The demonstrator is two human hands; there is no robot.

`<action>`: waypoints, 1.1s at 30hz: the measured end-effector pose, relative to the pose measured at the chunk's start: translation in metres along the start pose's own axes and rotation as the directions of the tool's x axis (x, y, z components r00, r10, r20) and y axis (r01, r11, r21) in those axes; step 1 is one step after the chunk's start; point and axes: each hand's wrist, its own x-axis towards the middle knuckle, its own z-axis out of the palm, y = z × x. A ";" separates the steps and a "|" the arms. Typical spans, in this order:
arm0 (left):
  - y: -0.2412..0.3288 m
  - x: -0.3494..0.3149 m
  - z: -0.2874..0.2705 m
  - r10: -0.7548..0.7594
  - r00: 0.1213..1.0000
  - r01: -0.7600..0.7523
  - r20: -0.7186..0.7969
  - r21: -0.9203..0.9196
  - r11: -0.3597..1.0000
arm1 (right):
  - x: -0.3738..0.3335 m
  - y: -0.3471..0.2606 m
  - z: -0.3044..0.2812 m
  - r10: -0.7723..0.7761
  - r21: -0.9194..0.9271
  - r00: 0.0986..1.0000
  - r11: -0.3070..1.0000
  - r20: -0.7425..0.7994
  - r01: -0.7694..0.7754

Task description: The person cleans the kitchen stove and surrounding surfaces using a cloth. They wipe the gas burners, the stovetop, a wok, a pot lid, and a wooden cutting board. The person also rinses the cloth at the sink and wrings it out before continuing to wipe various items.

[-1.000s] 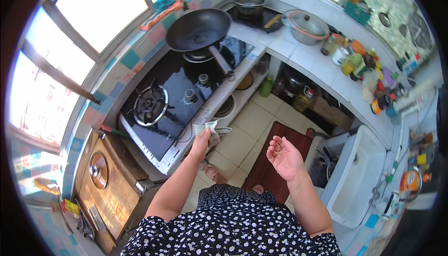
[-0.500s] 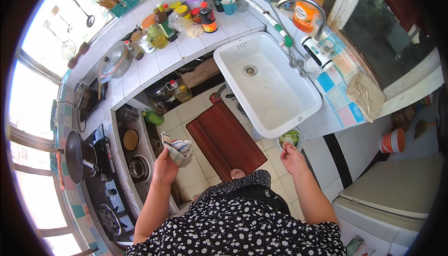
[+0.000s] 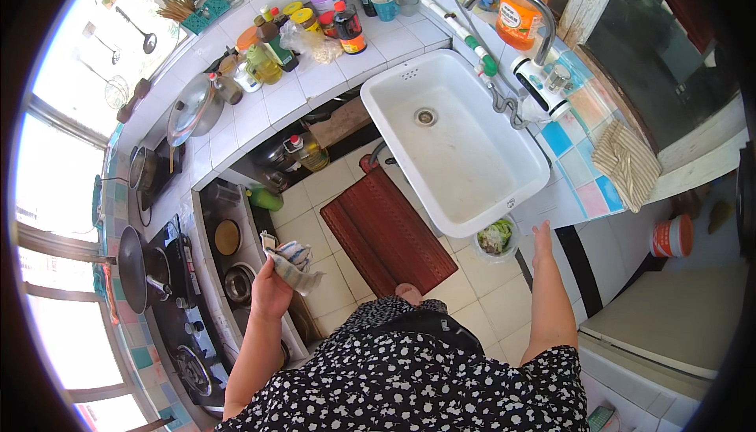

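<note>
- Nearest: I view the dark patterned garment [image 3: 417,377] from above, with one forearm extending on each side.
- Left hand [image 3: 272,294]: grasping a striped cloth [image 3: 298,266], pinched at the fingers.
- Governing relation: the cloth projects beyond the left hand and drapes to its right. I read its long axis as a slant from far left to near right. The left hand is in contact; the right hand is well apart.
- Right hand [image 3: 543,244]: released, fingers extended forward, seen edge-on. I detect nothing in it; the palm is hidden.
- A clear container [image 3: 501,257] with leafy greens [image 3: 494,237] is located left of the right hand, just beside the sink's near corner.
- Between the hands and farther ahead: a red mat [image 3: 386,231] on the tiled floor [image 3: 331,282].
- Beyond the mat, to the right: the white sink [image 3: 472,164], nearer to the right hand.
- Left of the left hand: the stove [image 3: 167,320] with a wok [image 3: 132,270].
- Farthest: the tiled counter [image 3: 283,107], carrying a lidded pot [image 3: 197,105] and bottles [image 3: 350,29].
</note>
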 end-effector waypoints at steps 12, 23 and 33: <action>-0.005 -0.029 -0.043 0.049 0.996 -0.056 -0.080 -0.090 0.994 | -0.031 -0.037 0.012 -0.107 -0.327 0.992 0.942 -0.064 0.080; 0.002 -0.044 -0.065 0.230 0.970 -0.243 -0.081 -0.281 0.928 | -0.036 -0.035 0.031 0.097 -0.104 0.980 0.991 0.175 -0.079; 0.014 -0.154 -0.154 0.448 0.750 -0.561 -0.487 -0.111 0.820 | -0.250 -0.031 0.346 0.339 -0.440 0.281 0.642 0.898 0.628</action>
